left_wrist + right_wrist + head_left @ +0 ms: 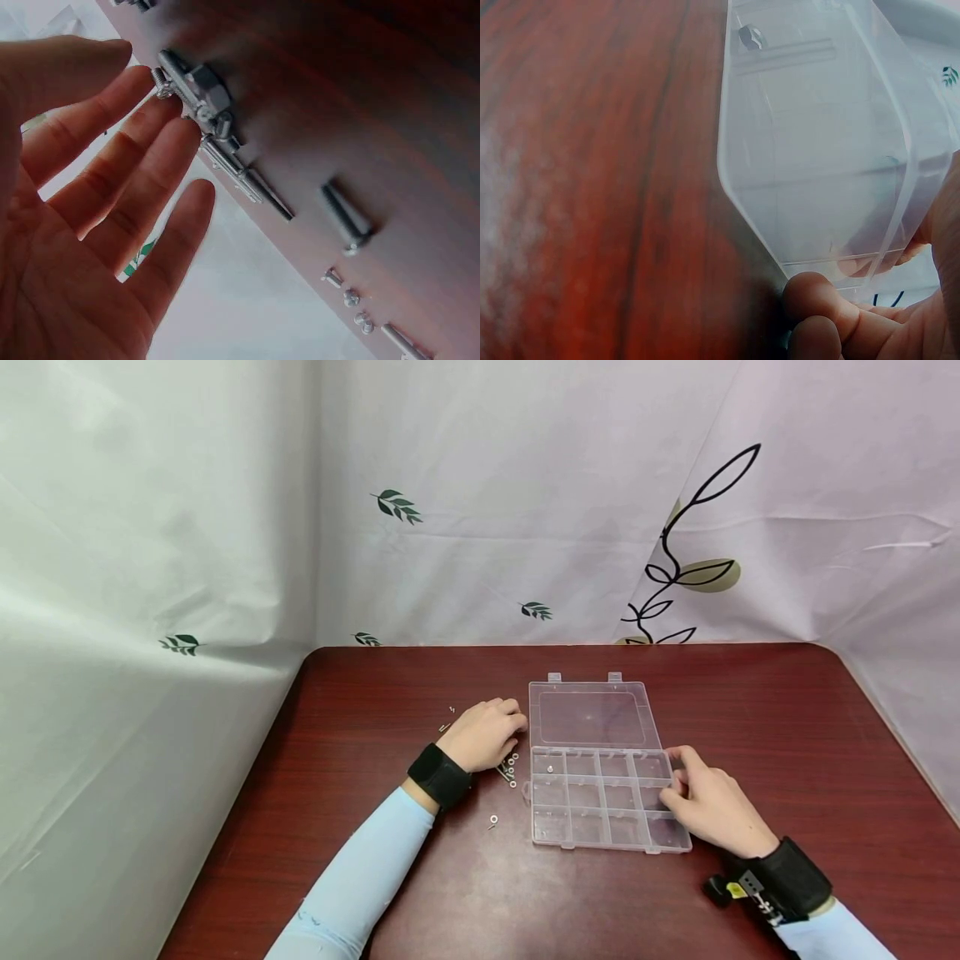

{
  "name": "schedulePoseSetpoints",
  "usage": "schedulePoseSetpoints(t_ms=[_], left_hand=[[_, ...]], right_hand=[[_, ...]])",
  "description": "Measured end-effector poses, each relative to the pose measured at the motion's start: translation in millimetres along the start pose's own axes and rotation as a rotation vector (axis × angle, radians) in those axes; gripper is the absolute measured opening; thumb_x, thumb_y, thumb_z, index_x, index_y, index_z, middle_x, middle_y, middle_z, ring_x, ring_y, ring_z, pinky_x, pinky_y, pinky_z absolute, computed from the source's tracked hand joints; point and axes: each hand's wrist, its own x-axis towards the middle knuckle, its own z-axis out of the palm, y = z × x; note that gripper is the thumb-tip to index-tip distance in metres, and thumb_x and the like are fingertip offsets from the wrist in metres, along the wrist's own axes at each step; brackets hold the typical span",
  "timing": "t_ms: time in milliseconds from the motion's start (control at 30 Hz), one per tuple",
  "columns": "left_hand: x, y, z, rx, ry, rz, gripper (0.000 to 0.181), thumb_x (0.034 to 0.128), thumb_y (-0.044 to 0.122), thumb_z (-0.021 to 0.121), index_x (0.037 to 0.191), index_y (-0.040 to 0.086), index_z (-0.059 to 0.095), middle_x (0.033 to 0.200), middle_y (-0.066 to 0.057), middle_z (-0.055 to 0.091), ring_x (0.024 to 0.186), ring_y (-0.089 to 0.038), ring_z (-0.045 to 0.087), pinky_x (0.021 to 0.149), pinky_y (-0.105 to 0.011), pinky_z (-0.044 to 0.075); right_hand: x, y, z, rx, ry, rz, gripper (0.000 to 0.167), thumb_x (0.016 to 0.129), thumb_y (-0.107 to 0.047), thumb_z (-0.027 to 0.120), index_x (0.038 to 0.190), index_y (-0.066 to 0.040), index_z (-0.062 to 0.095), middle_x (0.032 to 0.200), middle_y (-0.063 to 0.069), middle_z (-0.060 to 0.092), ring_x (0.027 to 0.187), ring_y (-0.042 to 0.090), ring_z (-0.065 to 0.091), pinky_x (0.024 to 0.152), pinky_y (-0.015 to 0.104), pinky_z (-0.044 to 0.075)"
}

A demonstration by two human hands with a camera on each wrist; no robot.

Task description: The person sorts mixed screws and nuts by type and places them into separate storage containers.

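Note:
My left hand (483, 735) is over the table left of the clear compartment box (588, 845), beside small screws and nuts (512, 770). In the left wrist view its fingers (169, 165) are loosely bent and spread, near a cluster of metal screws (232, 169) and a dark nut (210, 88); no held thing shows. My right hand (712, 806) grips the box's right side, thumb and fingers at its wall, and the right wrist view has curled fingers (814, 300) at the clear wall (817, 150). A single nut (550, 769) lies in a back-left compartment.
The box's transparent lid (588, 717) lies folded back, away from me. Small screws (445, 727) lie beyond my left hand, and a loose washer-like ring (493, 819) is nearer me. Patterned pale cloth (480, 560) hangs behind the reddish-brown table (465, 893).

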Motion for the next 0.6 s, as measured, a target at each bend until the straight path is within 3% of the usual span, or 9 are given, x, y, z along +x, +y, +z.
schedulePoseSetpoints(t_ms=[233,600], left_hand=[[-0.1,1.0,-2.1,-0.021,0.0,-0.001,0.015,0.0881,0.007,0.068,0.09,0.021,0.074,0.089,0.004,0.058,0.08,-0.014,0.062,0.076,-0.027,0.052],[-0.9,4.6,-6.0,-0.005,-0.006,-0.006,0.015,0.0892,0.008,0.067,0.08,0.019,0.067,0.084,0.003,0.057,0.075,-0.013,0.061,0.071,-0.027,0.051]], right_hand=[[0.4,0.1,-0.2,0.0,-0.002,0.004,0.037,0.083,-0.007,0.063,0.117,-0.003,0.049,0.064,-0.008,0.043,0.051,0.003,0.037,0.053,0.024,0.029],[-0.2,1.3,0.3,0.002,0.0,0.002,0.037,0.083,-0.007,0.063,0.117,-0.004,0.049,0.064,-0.008,0.043,0.05,0.003,0.036,0.052,0.024,0.029]])
